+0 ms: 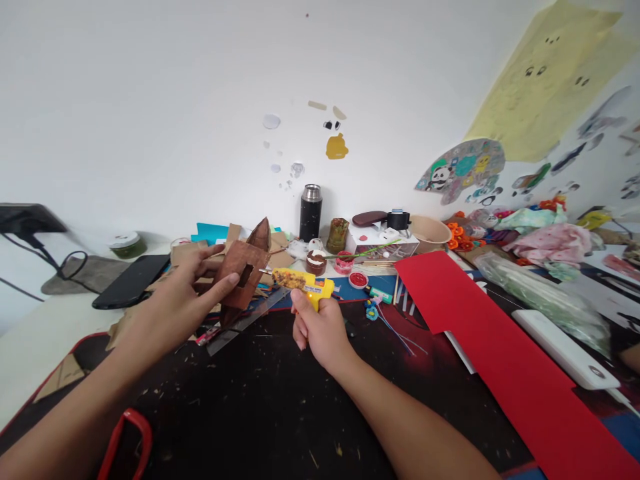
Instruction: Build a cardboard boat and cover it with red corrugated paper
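Note:
My left hand (193, 287) is closed around a small brown cardboard model (244, 263), with the thumb across its front face. The model has a dark rectangular cutout and pointed pieces at its top and bottom. In my right hand (320, 330) is a yellow glue gun (313, 285), gripped by its handle. Its metal nozzle points left and lies close to the model's right edge; whether they touch I cannot tell. Behind the model lie cardboard scraps (283, 257), and a clear ruler (250, 323) slants below it.
A black phone (131, 281) lies at left, and red-handled scissors (131, 433) at the front edge. Along the wall stand a black thermos (311, 215) and paint pots (316, 263). Long red card (500, 360) and a white power strip (565, 348) stretch across the right side.

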The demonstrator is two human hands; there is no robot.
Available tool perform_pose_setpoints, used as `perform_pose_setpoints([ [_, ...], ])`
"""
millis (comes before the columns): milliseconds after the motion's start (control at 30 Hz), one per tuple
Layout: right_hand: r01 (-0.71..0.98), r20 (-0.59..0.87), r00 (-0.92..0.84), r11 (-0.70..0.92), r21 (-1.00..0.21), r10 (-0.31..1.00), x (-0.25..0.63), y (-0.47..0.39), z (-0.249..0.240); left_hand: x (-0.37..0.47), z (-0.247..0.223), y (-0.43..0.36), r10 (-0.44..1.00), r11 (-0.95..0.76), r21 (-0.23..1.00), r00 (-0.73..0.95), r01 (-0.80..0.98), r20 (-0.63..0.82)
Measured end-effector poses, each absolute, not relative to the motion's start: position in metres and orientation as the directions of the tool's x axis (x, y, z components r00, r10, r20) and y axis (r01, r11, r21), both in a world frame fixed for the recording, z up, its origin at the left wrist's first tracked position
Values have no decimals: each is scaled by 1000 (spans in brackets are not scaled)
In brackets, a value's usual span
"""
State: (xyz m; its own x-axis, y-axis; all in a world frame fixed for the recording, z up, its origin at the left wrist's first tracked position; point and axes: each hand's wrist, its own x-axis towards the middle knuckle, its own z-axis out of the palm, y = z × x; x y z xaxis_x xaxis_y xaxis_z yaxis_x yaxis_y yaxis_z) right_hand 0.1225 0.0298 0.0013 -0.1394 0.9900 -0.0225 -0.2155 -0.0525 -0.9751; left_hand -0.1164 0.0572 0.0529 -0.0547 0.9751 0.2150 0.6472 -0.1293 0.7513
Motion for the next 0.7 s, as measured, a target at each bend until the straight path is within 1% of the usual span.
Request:
perform_pose_setpoints([
  [133,-216,-31,-118,-56,-975,993,122,31,2,-116,53,56,983,-139,827,-22,545,180],
  [700,-191,-14,-118,-36,-981,993,122,30,3,-113,58,52,985,-117,811,-37,573,168],
])
